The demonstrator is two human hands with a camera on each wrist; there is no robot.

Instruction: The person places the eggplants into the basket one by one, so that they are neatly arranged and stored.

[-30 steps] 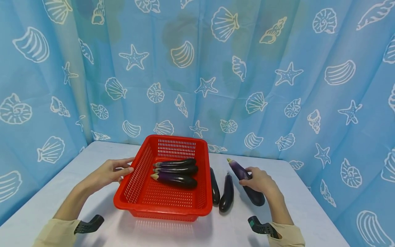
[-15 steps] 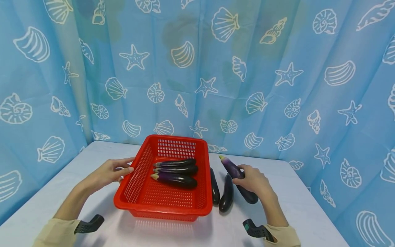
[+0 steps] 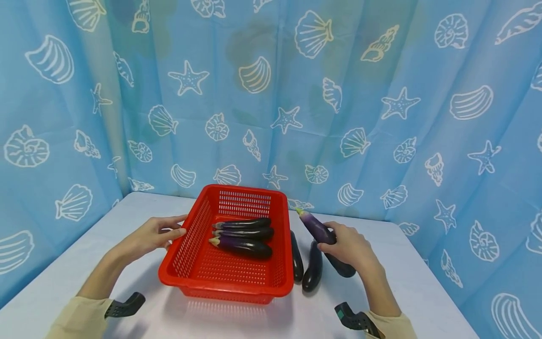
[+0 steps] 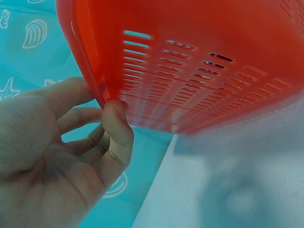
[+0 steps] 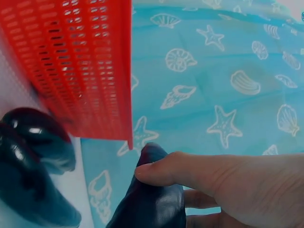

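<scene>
My left hand [image 3: 152, 233] pinches the left rim of a red perforated plastic basket [image 3: 224, 284]; in the left wrist view the fingertips [image 4: 116, 114] meet at that rim. My right hand [image 3: 348, 244], to the right of the basket, holds a purple eggplant [image 3: 313, 227] around its middle, with its pale green stem end pointing up and to the left. The right wrist view shows the thumb [image 5: 161, 171] lying across this eggplant [image 5: 149, 206]. Inside the basket, three eggplants [image 3: 241, 246] lie side by side, stems to the left.
Two more eggplants lie on the table between the basket and my right hand: one eggplant [image 3: 297, 259] beside the basket wall, another eggplant [image 3: 313, 269] nearer the hand. The white-covered table [image 3: 406, 282] ends at a blue shell-patterned curtain [image 3: 254, 117] behind and at the sides.
My right hand has carried the eggplant left, toward the basket, mostly in the first half second. The left hand keeps its place on the rim. The head view has shifted slightly.
</scene>
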